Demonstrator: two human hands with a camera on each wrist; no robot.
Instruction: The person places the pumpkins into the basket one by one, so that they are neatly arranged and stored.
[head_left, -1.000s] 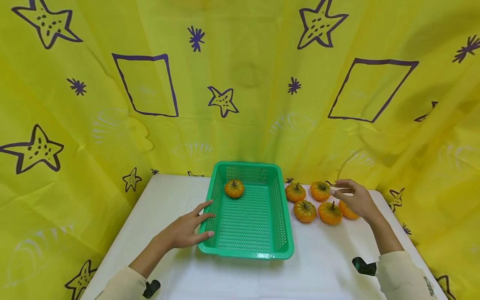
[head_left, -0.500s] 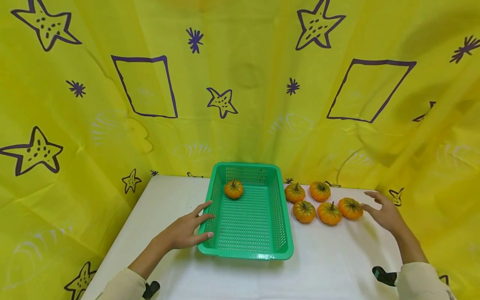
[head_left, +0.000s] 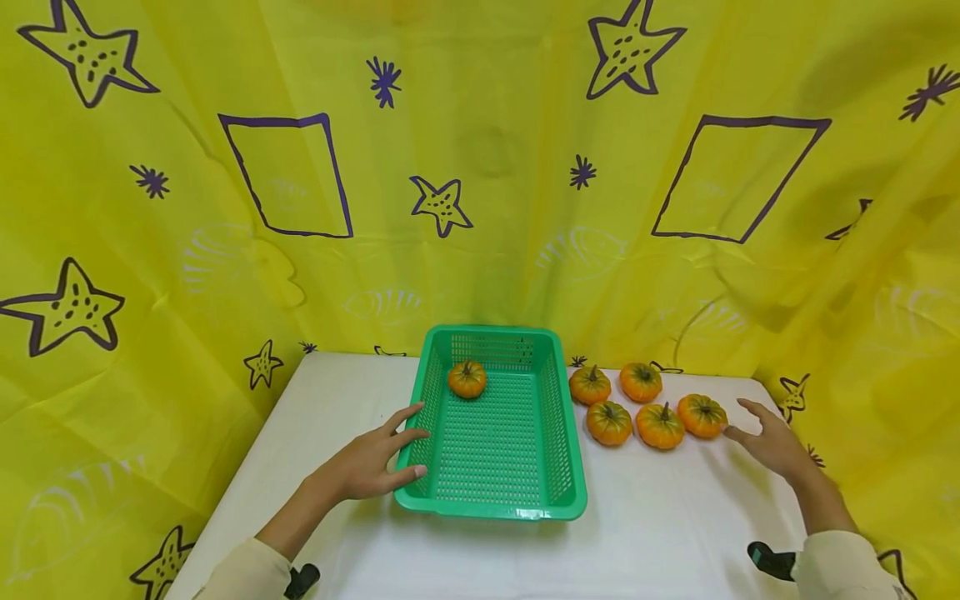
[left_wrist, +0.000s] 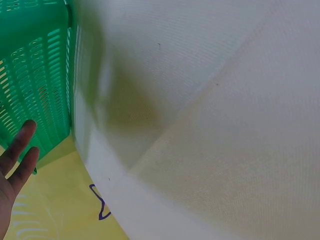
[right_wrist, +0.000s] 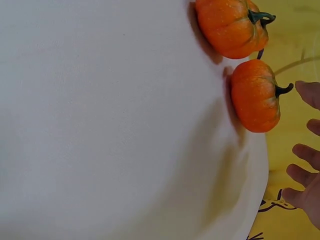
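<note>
A green plastic basket [head_left: 491, 510] stands on the white table, with one small orange pumpkin [head_left: 467, 379] in its far left part. My left hand [head_left: 375, 462] is at the basket's left rim, fingers spread and relaxed over the edge; in the left wrist view two fingers [left_wrist: 27, 162] show beside its slotted wall. To the right of the basket, several small pumpkins [head_left: 609, 423] sit in two loose rows. Nearest to my right hand [head_left: 776, 442] is the rightmost pumpkin [head_left: 703, 416]. Those fingers are loosely spread, holding nothing; the right wrist view shows a gap between hand and pumpkin [right_wrist: 255, 96].
A yellow curtain [head_left: 510, 167] with dark star drawings hangs behind and at both sides of the white table [head_left: 637, 533]. The table's right edge runs close to my right arm.
My right hand has moved right and slightly toward me, from above the pumpkins to beside the rightmost one, which is now fully visible. My left hand and the basket stay in place.
</note>
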